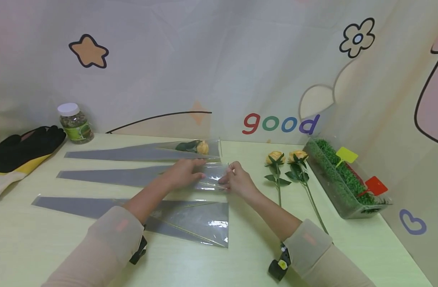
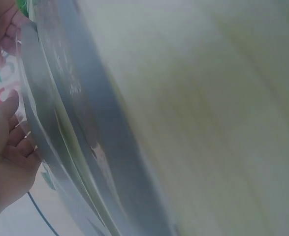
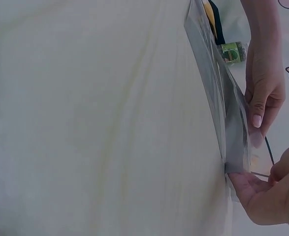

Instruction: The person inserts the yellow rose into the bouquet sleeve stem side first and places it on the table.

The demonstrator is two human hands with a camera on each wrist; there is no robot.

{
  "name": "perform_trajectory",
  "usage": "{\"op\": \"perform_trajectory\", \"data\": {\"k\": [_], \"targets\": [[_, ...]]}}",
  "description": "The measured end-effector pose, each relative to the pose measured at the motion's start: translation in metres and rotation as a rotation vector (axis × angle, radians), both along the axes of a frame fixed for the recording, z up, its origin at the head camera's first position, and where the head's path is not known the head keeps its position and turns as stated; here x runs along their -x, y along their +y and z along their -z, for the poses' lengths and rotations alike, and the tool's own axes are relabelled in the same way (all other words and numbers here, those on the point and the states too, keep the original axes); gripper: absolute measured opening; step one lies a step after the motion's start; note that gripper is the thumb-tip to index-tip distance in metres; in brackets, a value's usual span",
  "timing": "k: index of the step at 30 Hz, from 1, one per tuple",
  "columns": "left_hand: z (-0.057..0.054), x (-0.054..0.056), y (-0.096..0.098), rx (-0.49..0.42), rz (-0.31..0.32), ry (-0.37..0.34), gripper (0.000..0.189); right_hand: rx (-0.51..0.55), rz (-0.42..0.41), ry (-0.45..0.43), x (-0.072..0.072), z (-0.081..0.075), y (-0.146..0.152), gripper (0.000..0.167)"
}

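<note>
The head view shows the whole middle bag (image 1: 143,175) on the desk (image 1: 247,263). It is long, shiny and see-through at its wide right end, with grey on it and a thin gold line. Its left end is skinny. The left hand (image 1: 181,173) rests over the middle bag; whether it grips, I can't tell. The right hand (image 1: 240,181) pinches the wide end. Behind the middle bag is a far bag (image 1: 140,152) with a yellow rose (image 1: 202,147) inside; in front is a near bag (image 1: 197,219). Only this view shows two loose roses (image 1: 275,158), right of the middle bag.

The left wrist view shows the bags as thin strips, and the left hand's bent fingers (image 2: 23,140) beside clear plastic.

The right wrist view shows the right hand's fingers under the wide end. A jar (image 3: 232,52) stands behind the skinny end.
</note>
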State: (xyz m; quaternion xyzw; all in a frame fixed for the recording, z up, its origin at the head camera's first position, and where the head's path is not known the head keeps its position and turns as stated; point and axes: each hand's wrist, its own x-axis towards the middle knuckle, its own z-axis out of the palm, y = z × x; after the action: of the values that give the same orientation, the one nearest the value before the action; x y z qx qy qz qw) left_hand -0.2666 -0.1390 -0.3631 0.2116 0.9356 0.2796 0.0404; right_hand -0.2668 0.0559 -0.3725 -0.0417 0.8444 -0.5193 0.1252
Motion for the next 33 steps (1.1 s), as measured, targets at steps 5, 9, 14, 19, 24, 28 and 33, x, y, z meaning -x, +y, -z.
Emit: {"op": "perform_trajectory", "data": {"k": [5, 9, 14, 19, 24, 28, 33], "targets": [[0.001, 0.0, 0.0, -0.003, 0.002, 0.004, 0.047, 0.019, -0.015, 0.014, -0.001, 0.0, 0.0, 0.012], [0.001, -0.001, 0.0, -0.01, 0.015, 0.024, 0.044, 0.027, -0.033, 0.031, -0.001, 0.0, 0.0, 0.012], [0.002, -0.001, 0.001, -0.011, 0.011, 0.032, 0.042, 0.048, -0.041, 0.033, 0.0, 0.001, 0.0, 0.012], [0.003, -0.001, 0.001, -0.01, 0.004, 0.059, 0.039, 0.062, -0.033, 0.015, -0.001, 0.0, 0.001, 0.011], [0.003, -0.003, 0.002, -0.004, -0.01, 0.075, 0.037, 0.036, -0.043, 0.022, -0.001, -0.004, 0.004, 0.014], [0.002, -0.004, 0.002, -0.003, -0.018, 0.065, 0.036, 0.04, -0.072, 0.048, -0.002, -0.006, 0.009, 0.02], [0.003, -0.003, 0.002, -0.006, -0.023, 0.053, 0.035, 0.019, -0.043, 0.106, -0.001, -0.011, 0.018, 0.028]]}}
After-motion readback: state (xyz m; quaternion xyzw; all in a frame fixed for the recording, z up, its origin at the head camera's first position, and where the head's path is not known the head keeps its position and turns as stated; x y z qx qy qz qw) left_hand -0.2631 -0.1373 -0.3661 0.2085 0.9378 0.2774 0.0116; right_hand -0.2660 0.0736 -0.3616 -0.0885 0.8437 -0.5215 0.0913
